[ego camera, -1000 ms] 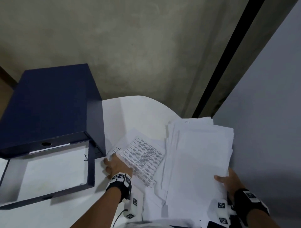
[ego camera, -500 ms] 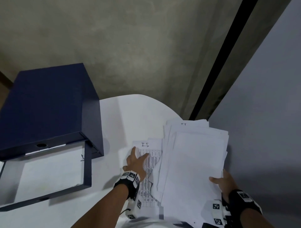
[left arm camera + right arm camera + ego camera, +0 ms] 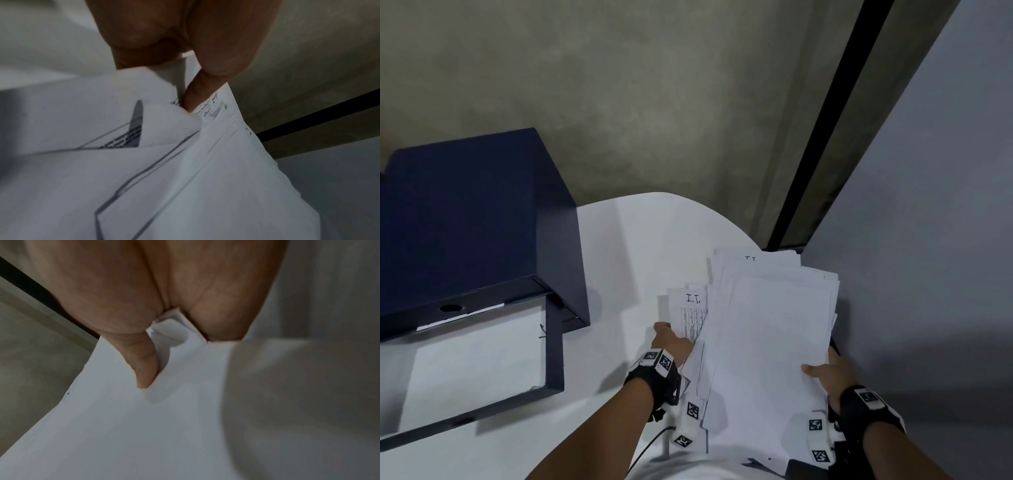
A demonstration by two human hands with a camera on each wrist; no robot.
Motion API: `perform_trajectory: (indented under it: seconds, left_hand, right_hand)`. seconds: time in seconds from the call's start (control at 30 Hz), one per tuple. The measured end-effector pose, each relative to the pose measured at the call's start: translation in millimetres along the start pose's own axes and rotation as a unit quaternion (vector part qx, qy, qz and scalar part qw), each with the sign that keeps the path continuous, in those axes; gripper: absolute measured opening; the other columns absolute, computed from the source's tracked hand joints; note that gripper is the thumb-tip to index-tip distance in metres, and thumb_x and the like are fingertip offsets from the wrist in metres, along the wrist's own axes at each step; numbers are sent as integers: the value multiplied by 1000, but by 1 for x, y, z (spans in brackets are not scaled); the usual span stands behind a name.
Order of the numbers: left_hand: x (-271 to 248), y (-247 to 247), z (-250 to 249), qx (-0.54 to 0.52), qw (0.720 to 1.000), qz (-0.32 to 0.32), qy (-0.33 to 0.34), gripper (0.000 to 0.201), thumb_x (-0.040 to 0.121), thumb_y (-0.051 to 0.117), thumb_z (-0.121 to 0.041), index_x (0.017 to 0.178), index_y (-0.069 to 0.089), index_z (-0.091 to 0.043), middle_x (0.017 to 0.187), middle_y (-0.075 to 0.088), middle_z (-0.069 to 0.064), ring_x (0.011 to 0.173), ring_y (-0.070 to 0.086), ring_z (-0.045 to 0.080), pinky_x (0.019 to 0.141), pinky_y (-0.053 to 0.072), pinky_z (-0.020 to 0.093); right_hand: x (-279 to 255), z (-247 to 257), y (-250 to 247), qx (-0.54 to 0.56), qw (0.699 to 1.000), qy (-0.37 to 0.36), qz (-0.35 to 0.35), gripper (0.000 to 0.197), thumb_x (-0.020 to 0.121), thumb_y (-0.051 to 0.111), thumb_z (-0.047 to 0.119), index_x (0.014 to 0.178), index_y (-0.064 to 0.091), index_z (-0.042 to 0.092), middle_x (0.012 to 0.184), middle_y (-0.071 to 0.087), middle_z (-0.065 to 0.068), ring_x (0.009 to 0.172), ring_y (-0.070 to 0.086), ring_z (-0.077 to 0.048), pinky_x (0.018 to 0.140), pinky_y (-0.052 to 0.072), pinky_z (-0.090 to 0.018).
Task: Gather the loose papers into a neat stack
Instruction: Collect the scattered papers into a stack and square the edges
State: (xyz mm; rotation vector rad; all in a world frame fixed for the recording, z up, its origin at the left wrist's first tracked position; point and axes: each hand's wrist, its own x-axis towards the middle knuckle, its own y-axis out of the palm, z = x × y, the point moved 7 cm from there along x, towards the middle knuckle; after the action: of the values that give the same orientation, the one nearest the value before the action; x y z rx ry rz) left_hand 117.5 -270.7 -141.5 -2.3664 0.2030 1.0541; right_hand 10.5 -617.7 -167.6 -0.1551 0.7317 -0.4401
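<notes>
An uneven stack of white papers (image 3: 767,335) is held above the right part of the white table (image 3: 640,246). My right hand (image 3: 825,373) grips the stack's right edge, thumb on top (image 3: 144,366), fingers hidden beneath. A printed sheet marked "I.T." (image 3: 690,311) sticks out on the stack's left side. My left hand (image 3: 671,339) pinches that sheet and those beside it, thumb on the print (image 3: 195,97), other fingers under the paper. The sheets' edges (image 3: 185,162) are staggered.
A dark blue box file (image 3: 465,222) stands on the table's left, with an open blue tray holding white paper (image 3: 479,359) in front of it. A grey partition (image 3: 928,240) stands close to the right. A concrete wall (image 3: 654,102) is behind.
My left hand drew the printed sheets from the table's middle rightwards against the stack and now pinches them. The stack in my right hand shifted slightly left and nearer.
</notes>
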Motion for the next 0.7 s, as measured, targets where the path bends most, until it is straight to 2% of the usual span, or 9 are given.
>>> perform_trajectory:
  seconds: [0.1,0.17,0.2,0.27,0.33,0.43,0.57,0.63,0.7]
  left_hand:
    - [1,5,-1,54,998,39,-4,25,76,62,-22,96,58,-8,91,63,5,78,57,21,77,50,30]
    - [-1,10,-7,72,996,50,3,15,71,57,-20,80,58,-8,82,62,6,74,59,23,67,49,28]
    - [-2,12,-10,84,995,51,10,20,71,53,-19,83,60,-5,86,64,10,81,62,27,67,50,29]
    - [-2,15,-15,99,994,39,15,32,80,47,-17,106,61,-3,107,64,17,97,63,31,80,52,32]
    - [-2,13,-17,120,992,15,19,33,85,46,-17,116,56,-11,119,52,16,96,58,28,85,51,30]
    - [0,16,-13,164,986,11,19,50,86,50,-24,135,43,-21,138,30,12,109,51,27,85,46,27]
    - [-1,14,-16,66,997,-9,48,55,86,55,-16,137,36,-12,129,49,14,92,54,24,79,48,29]
    - [-1,12,-14,12,999,-1,38,60,85,55,-9,139,31,-12,125,55,11,92,58,26,79,49,30]
    - [4,11,-8,8,999,19,24,55,81,55,-8,134,41,-6,114,60,10,92,61,26,81,49,29]
  right_hand:
    - [-1,-1,1,-7,1000,2,-2,63,79,65,-15,135,50,10,118,62,-11,105,57,-28,94,44,-38]
    - [0,-1,1,-7,1000,5,1,61,79,65,-15,133,51,10,116,63,-8,104,58,-28,92,43,-37]
    - [1,0,2,-4,1000,5,5,59,80,64,-15,133,52,9,114,63,-8,104,58,-28,92,43,-37]
    - [3,0,5,-3,1000,8,15,58,81,63,-15,132,52,9,113,64,-9,104,59,-29,93,45,-39]
    - [5,-2,9,-6,1000,10,21,58,80,64,-15,132,52,8,116,65,-11,107,61,-30,98,46,-43]
    - [7,-7,11,-12,1000,13,16,60,79,65,-14,132,52,12,121,65,-11,110,61,-31,102,45,-47]
    - [7,-9,13,-17,1000,12,20,60,79,65,-12,131,52,14,120,66,-9,110,61,-30,103,45,-48]
    - [5,-7,13,-17,1000,11,17,58,79,64,-13,129,53,13,117,66,-9,108,61,-30,102,46,-46]
    - [2,-5,13,-21,1000,11,17,56,79,64,-14,128,54,12,115,66,-10,107,62,-30,101,46,-45]
